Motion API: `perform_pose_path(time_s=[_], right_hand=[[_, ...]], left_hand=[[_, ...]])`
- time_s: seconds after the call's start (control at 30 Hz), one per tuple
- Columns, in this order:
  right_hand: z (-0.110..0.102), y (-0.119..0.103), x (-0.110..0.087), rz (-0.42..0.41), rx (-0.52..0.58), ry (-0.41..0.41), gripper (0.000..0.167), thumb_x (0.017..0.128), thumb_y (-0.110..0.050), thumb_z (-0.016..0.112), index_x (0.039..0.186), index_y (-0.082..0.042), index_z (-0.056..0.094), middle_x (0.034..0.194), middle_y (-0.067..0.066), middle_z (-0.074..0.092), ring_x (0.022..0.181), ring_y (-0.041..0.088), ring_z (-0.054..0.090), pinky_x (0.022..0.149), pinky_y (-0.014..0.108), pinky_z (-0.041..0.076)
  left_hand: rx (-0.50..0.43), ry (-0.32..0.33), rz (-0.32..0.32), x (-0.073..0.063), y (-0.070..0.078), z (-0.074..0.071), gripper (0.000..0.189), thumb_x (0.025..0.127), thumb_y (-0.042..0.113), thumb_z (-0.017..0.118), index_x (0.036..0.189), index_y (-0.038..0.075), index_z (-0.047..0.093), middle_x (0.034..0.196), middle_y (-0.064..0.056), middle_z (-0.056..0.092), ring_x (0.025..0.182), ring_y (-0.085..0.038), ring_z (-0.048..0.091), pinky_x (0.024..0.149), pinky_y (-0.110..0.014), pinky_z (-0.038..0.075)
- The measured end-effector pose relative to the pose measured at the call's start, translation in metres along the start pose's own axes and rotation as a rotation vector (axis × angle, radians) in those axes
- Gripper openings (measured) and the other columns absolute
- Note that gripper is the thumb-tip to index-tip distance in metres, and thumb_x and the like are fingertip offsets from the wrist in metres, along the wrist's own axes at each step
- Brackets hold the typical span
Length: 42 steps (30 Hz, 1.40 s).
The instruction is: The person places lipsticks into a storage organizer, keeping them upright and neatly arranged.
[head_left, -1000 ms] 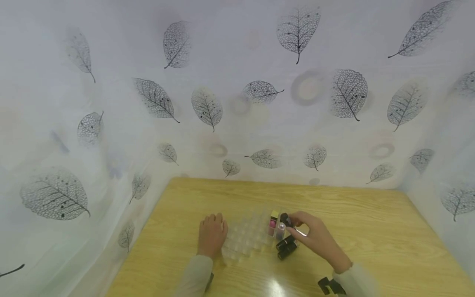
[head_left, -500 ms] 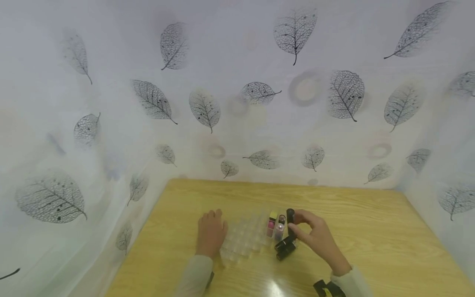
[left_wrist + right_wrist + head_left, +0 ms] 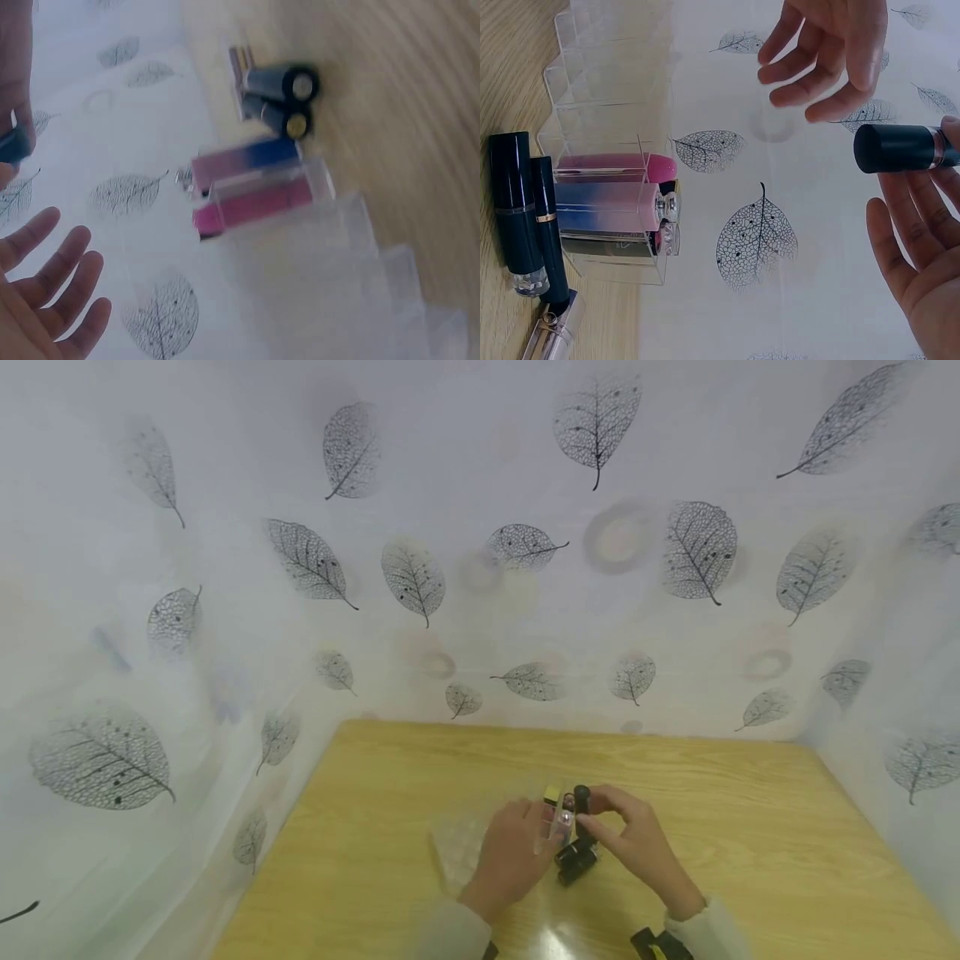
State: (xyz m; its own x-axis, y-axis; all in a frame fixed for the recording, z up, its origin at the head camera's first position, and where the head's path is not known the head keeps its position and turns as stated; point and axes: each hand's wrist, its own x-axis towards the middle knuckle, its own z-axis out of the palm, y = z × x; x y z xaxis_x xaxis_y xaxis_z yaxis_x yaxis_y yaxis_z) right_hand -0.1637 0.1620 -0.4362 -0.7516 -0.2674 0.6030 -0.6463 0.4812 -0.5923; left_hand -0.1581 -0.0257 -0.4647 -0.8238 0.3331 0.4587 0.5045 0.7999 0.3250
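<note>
My right hand grips a black lipstick tube, raised just right of a clear stepped lipstick organizer. My left hand hovers over the organizer with fingers extended, holding nothing; in the right wrist view it nears the tube. Filled slots at the organizer's right end hold a pink lipstick, a blue-to-pink tube and a dark tube. Beside them lie a thick black tube, a slim black tube and a shiny pale tube. The left wrist view is blurred.
Everything stands on a yellow wood-grain table. Behind it and along both sides hangs a white sheet printed with grey leaves. A black strap device sits at the right wrist.
My left hand has left the organizer's left side and moved right, over it. My right hand has lifted the black lipstick tube upright from beside the organizer and shifted it slightly.
</note>
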Motion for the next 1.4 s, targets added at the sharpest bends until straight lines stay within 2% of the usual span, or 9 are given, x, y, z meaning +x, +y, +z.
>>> perform_pose_path(time_s=[0.1,0.23,0.43,0.63,0.83,0.97,1.13,1.27,1.4], right_hand=[[0.002,0.000,-0.001,-0.025,-0.008,0.001,0.031,0.074,0.001,0.072,0.103,-0.005,0.065,0.088,0.000,0.069,0.079,0.001,0.062,0.073,0.024,0.053],[0.005,0.000,-0.001,-0.038,-0.002,-0.011,0.032,0.074,0.000,0.073,0.104,-0.007,0.065,0.092,0.001,0.069,0.080,0.002,0.062,0.073,0.025,0.053],[0.009,-0.003,-0.001,-0.013,0.021,-0.023,0.030,0.076,-0.001,0.072,0.104,-0.008,0.065,0.092,0.000,0.069,0.080,0.001,0.062,0.072,0.027,0.054],[0.006,-0.004,-0.001,-0.038,0.044,-0.025,0.031,0.075,0.000,0.073,0.103,-0.007,0.064,0.091,0.001,0.069,0.081,0.001,0.062,0.074,0.024,0.054],[-0.008,-0.001,-0.004,-0.019,0.132,-0.064,0.030,0.076,0.002,0.071,0.103,-0.010,0.064,0.095,0.006,0.069,0.087,0.001,0.063,0.078,0.018,0.051],[-0.013,0.004,-0.007,0.015,0.117,-0.094,0.029,0.074,0.000,0.073,0.099,-0.012,0.065,0.092,0.002,0.069,0.083,0.000,0.061,0.073,0.018,0.051],[-0.010,0.007,-0.012,0.064,0.107,-0.130,0.029,0.071,-0.001,0.075,0.096,-0.013,0.066,0.089,-0.004,0.069,0.083,-0.001,0.062,0.079,0.021,0.053],[-0.007,0.007,-0.013,0.094,0.133,-0.157,0.024,0.075,-0.008,0.074,0.098,-0.013,0.066,0.090,-0.004,0.070,0.085,-0.002,0.062,0.080,0.021,0.053],[-0.004,0.008,-0.014,0.087,0.185,-0.185,0.023,0.078,-0.011,0.072,0.101,-0.012,0.065,0.091,-0.003,0.070,0.087,-0.002,0.063,0.081,0.021,0.053]], left_hand=[[-0.068,-0.007,0.029,-0.003,0.008,0.007,0.030,0.083,0.036,0.067,0.106,0.017,0.058,0.096,0.005,0.064,0.087,-0.008,0.058,0.079,-0.024,0.048],[-0.112,0.010,0.061,-0.004,0.014,0.011,0.031,0.085,0.036,0.066,0.106,0.016,0.057,0.092,0.007,0.061,0.086,-0.005,0.057,0.080,-0.021,0.047],[-0.123,0.072,0.087,-0.004,0.018,0.013,0.031,0.086,0.032,0.065,0.110,0.014,0.058,0.090,0.005,0.060,0.082,-0.005,0.055,0.074,-0.017,0.046],[-0.112,0.130,0.113,-0.002,0.012,0.014,0.027,0.082,0.027,0.070,0.105,0.015,0.061,0.090,0.007,0.063,0.080,-0.003,0.058,0.073,-0.014,0.047],[-0.163,0.152,0.129,0.001,0.000,0.003,0.025,0.081,0.027,0.070,0.101,0.014,0.063,0.087,0.006,0.062,0.078,-0.004,0.056,0.073,-0.015,0.047],[-0.183,0.159,0.157,0.004,-0.003,-0.006,0.025,0.084,0.031,0.067,0.101,0.014,0.063,0.092,0.005,0.062,0.085,-0.007,0.058,0.079,-0.021,0.049],[-0.183,0.178,0.191,0.011,0.000,-0.011,0.023,0.083,0.030,0.067,0.098,0.013,0.064,0.088,0.005,0.062,0.081,-0.006,0.056,0.078,-0.019,0.048],[-0.162,0.213,0.225,0.017,0.005,-0.013,0.022,0.078,0.028,0.071,0.092,0.012,0.064,0.084,0.004,0.061,0.074,-0.005,0.052,0.072,-0.016,0.045],[-0.158,0.216,0.246,0.020,0.010,-0.015,0.023,0.078,0.028,0.073,0.092,0.012,0.064,0.085,0.004,0.061,0.071,-0.004,0.050,0.070,-0.014,0.043]])
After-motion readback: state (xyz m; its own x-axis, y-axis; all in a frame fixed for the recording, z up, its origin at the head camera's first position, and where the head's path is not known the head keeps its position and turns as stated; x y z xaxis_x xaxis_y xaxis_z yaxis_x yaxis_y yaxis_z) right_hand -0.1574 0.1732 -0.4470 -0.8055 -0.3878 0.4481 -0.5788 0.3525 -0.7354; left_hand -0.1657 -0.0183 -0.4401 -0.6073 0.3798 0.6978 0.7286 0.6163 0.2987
